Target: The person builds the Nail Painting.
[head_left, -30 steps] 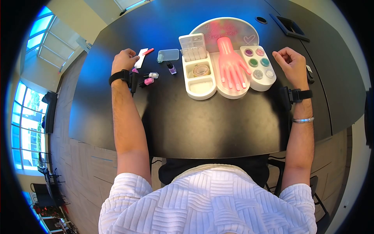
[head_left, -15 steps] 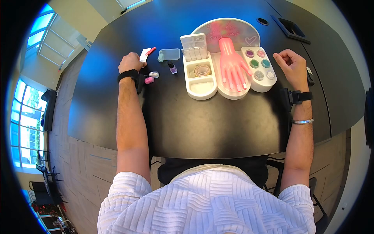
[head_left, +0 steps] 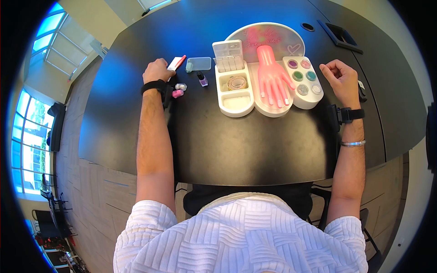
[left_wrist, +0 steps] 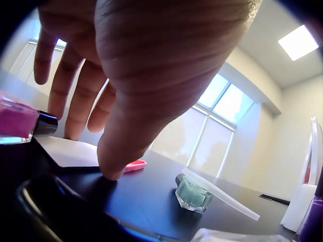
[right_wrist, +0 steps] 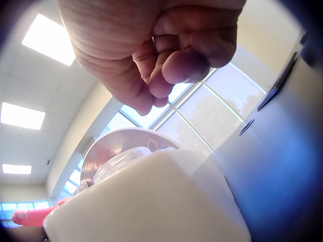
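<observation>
At the left of the table in the head view, my left hand point(head_left: 157, 70) touches a white card point(head_left: 175, 63) with a pink stick point(head_left: 181, 61) lying along it. In the left wrist view the thumb points straight down by the card point(left_wrist: 65, 151), and the other fingers hang fairly straight above it. Beside that wrist lie a pink nail polish bottle point(head_left: 177, 93) and a clear one point(head_left: 180, 86). My right hand point(head_left: 340, 75) is right of the white nail stand point(head_left: 273, 113), its fingers loosely curled around nothing. A pink model hand point(head_left: 272, 75) lies on the stand.
A purple polish bottle point(head_left: 203, 81) stands left of the stand. Behind it, a clear plastic lid point(head_left: 200, 63) leans over a green bottle point(left_wrist: 193, 196). The stand holds several glitter pots point(head_left: 297, 75) and a coiled roll point(head_left: 236, 83). A black recessed frame point(head_left: 339, 35) sits far right.
My left hand has moved right and slightly forward along the table, and the white card with the pink stick has shifted right with it. The right hand stays almost still.
</observation>
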`<move>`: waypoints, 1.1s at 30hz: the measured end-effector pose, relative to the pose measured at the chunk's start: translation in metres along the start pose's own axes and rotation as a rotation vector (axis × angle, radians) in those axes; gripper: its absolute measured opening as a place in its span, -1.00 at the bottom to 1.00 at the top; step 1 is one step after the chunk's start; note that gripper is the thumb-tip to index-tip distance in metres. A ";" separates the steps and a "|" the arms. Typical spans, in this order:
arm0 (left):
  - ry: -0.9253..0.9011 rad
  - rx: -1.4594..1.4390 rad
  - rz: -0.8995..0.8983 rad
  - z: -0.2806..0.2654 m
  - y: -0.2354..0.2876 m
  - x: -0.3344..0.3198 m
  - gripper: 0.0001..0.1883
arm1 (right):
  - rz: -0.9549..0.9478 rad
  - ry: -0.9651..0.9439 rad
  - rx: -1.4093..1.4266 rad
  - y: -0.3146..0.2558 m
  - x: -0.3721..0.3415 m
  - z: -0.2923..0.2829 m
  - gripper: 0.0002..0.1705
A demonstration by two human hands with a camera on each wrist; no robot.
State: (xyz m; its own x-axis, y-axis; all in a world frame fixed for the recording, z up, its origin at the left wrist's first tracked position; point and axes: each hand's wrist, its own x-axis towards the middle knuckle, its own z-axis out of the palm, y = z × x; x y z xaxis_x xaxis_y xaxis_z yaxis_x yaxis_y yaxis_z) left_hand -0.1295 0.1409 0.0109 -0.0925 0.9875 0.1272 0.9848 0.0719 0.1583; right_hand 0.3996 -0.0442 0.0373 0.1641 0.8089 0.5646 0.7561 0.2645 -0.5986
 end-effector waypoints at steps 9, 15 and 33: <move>0.141 -0.090 0.028 -0.015 0.006 -0.008 -0.48 | 0.004 0.000 0.009 0.000 0.000 -0.001 -0.71; 0.265 -0.446 0.153 -0.039 0.020 -0.012 -0.36 | 0.000 0.003 0.011 0.001 0.000 0.000 -0.72; 0.095 -0.991 0.605 -0.071 0.081 -0.049 -0.71 | 0.007 0.000 0.010 -0.001 0.000 -0.001 -0.71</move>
State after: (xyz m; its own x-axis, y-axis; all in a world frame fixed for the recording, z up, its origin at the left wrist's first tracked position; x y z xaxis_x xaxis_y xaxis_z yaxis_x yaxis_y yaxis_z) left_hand -0.0557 0.0887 0.0867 0.3013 0.8055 0.5102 0.3298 -0.5901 0.7369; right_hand 0.3993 -0.0451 0.0388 0.1698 0.8105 0.5606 0.7487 0.2638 -0.6082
